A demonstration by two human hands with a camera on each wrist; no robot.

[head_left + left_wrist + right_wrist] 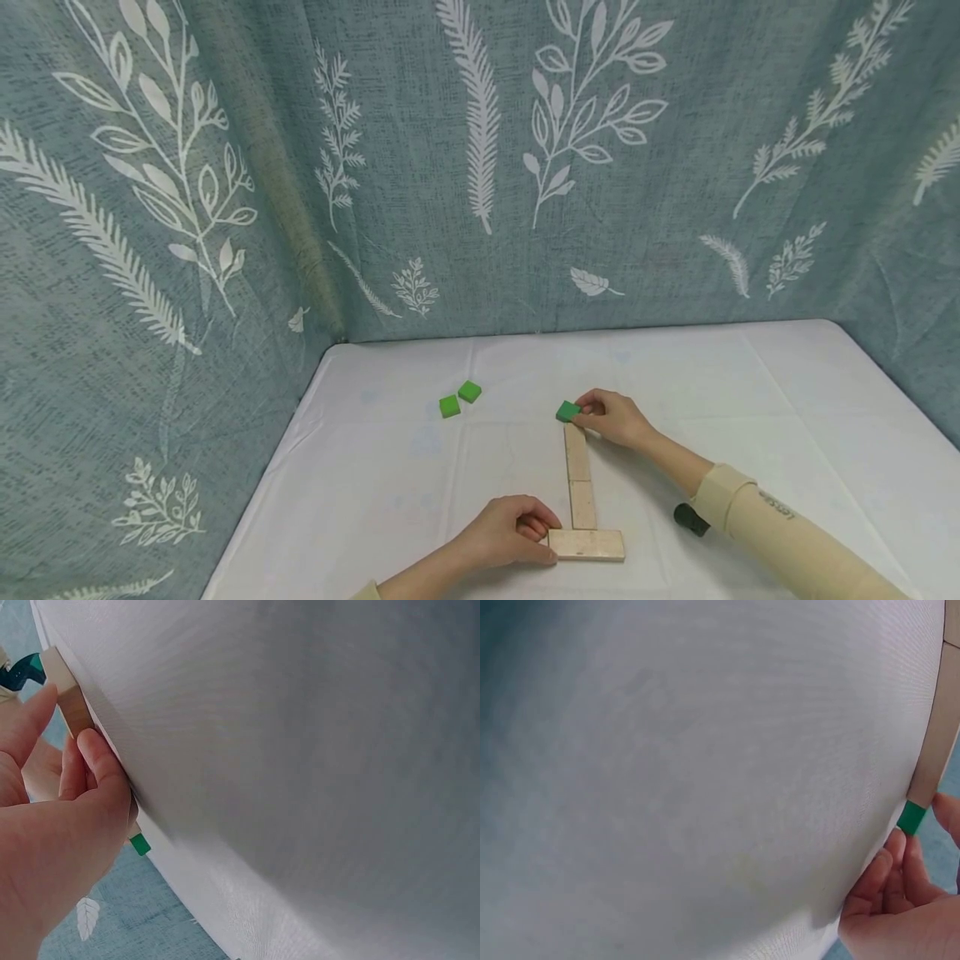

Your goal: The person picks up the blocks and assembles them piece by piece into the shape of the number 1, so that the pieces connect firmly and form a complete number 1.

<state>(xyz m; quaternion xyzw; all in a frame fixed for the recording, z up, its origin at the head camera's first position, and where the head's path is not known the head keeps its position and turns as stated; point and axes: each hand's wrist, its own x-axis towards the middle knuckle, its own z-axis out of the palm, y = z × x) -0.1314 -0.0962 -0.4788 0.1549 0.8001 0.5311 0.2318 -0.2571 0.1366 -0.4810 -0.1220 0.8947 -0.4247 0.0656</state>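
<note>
In the head view, two flat wooden blocks stand end to end in a line, the far block [577, 454] above the near block [582, 505]. A crosswise wooden block [588, 544] lies at the near end of that line. My left hand [501, 532] pinches this crosswise block's left end between thumb and fingers, as the left wrist view also shows. At the far end, my right hand [615, 419] pinches a small dark green block [567, 412]. In the right wrist view, the green block [912, 817] meets the end of the wooden line, thumb and fingertips on either side.
Two lighter green blocks, one nearer [449, 407] and one farther [469, 391], lie left of the wooden line. A dark object [690, 519] is partly hidden by the right sleeve. Patterned curtain [420, 167] hangs behind the white-covered table [360, 467].
</note>
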